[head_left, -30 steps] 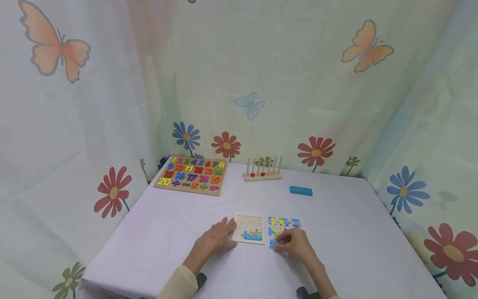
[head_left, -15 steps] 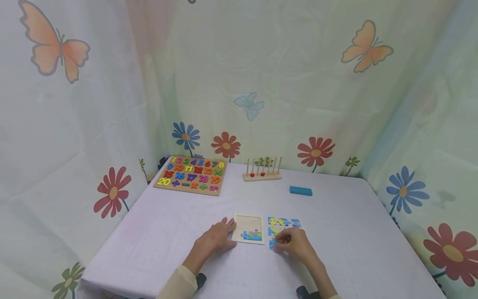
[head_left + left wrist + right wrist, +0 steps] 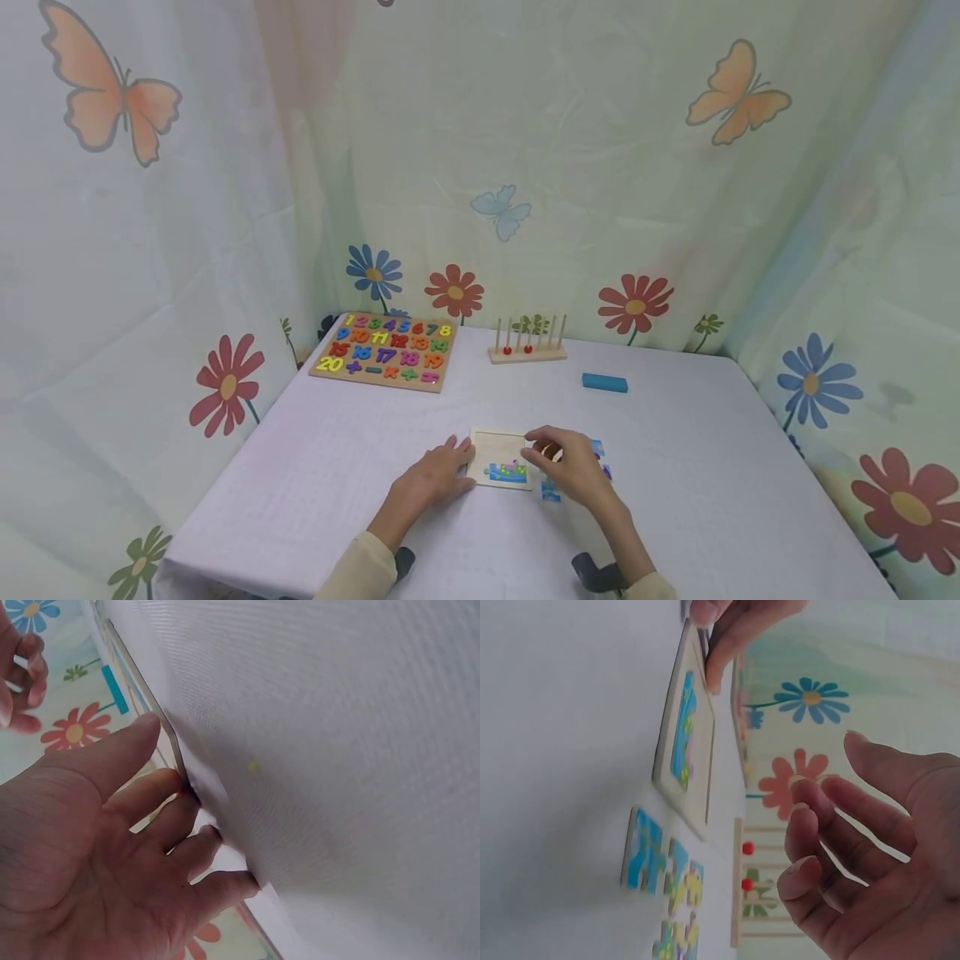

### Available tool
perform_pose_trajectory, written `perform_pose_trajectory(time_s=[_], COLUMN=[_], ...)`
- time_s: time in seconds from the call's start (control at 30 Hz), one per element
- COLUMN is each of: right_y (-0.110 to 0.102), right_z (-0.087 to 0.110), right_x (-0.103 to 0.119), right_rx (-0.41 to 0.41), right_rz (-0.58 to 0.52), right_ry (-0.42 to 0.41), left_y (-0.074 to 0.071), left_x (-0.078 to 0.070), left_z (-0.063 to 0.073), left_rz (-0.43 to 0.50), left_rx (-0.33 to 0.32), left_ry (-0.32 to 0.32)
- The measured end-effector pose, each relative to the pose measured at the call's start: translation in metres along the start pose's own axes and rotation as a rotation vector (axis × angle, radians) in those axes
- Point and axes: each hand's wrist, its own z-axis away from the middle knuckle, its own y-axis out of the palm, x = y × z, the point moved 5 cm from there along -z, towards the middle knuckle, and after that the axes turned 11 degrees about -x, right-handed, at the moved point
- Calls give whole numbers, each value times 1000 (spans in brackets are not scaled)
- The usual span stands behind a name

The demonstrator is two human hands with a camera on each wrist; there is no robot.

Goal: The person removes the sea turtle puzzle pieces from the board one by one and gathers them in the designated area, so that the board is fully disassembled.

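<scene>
A shallow wooden puzzle tray (image 3: pixel 495 444) lies on the white cloth, with joined blue, green and pink jigsaw pieces (image 3: pixel 507 472) along its near side. My left hand (image 3: pixel 429 479) rests at the tray's left edge, its fingers and thumb spread along it. Over the tray's right edge hovers my right hand (image 3: pixel 573 467). In the right wrist view its thumb and loosely bent fingers (image 3: pixel 802 825) stand apart with nothing between them. Below it, loose jigsaw pieces, such as a blue one (image 3: pixel 645 851), lie beside the tray; the hand partly covers them in the head view.
A board of coloured numbers (image 3: pixel 384 352) lies at the back left. Behind the tray stands a wooden peg rack (image 3: pixel 528 356) with red beads. A teal block (image 3: pixel 604 383) lies at the back right. Printed curtains (image 3: pixel 600 167) surround the table.
My right hand has moved up and left, from the loose jigsaw pieces to above the tray's right edge, and its fingers have spread. My left hand has stayed put.
</scene>
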Motion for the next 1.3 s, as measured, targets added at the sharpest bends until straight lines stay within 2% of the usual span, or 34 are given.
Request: perform_pose_trajectory(time_s=[0.27,0.47,0.93,1.13,1.3], right_y=[30,48,58,55,57], right_z=[-6,-9,-5,-6,-7], right_x=[9,1,-15,-16,-19], right_rx=[86,144,233,213,217], right_rz=[-59,-53,-24,-33,-35], right_ry=[-85,-75,-50,-40,-31], left_y=[1,1,3,1,1], left_x=[1,-1,0,0,1], left_z=[-1,-1,0,-3,-5], left_rz=[-21,-29,-18,-32,-32], left_rx=[8,10,23,4,13], left_ry=[-3,11,-11,1,-5])
